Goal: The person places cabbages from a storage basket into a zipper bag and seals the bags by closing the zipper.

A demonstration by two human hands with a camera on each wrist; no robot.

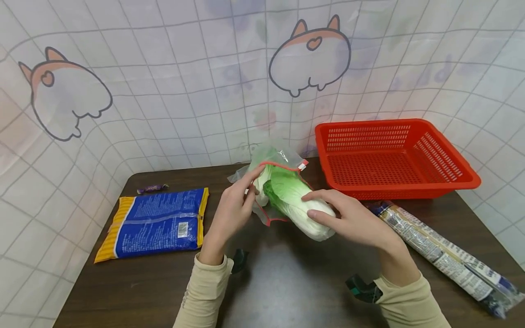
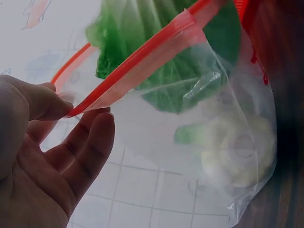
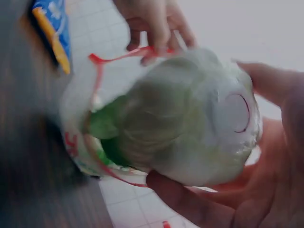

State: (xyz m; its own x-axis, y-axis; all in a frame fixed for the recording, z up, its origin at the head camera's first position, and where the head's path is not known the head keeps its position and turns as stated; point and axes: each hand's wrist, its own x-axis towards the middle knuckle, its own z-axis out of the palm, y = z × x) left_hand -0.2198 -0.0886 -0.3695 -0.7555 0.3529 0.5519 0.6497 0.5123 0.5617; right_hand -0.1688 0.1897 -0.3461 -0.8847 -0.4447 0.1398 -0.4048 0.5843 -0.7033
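A pale green napa cabbage (image 1: 301, 205) lies tilted with its leafy end in the mouth of a clear zip bag (image 1: 283, 155) edged in red. My right hand (image 1: 352, 216) grips the cabbage around its white base, thumb and fingers on opposite sides, as the right wrist view confirms. With thumb and fingers, my left hand (image 1: 234, 205) pinches the bag's red rim (image 2: 128, 66) on its left side. Through the clear plastic a second pale vegetable (image 2: 237, 152) shows inside the bag, its round base blurred. The bag's far side is partly hidden behind the cabbage.
A red plastic basket (image 1: 459, 175) stands at the back right. In front of it lies a long printed packet (image 1: 447, 255). At left are a blue and yellow packet (image 1: 160, 223) and a small purple wrapped sweet (image 1: 152, 188). A tile-patterned sheet hangs behind the dark table (image 1: 283, 282).
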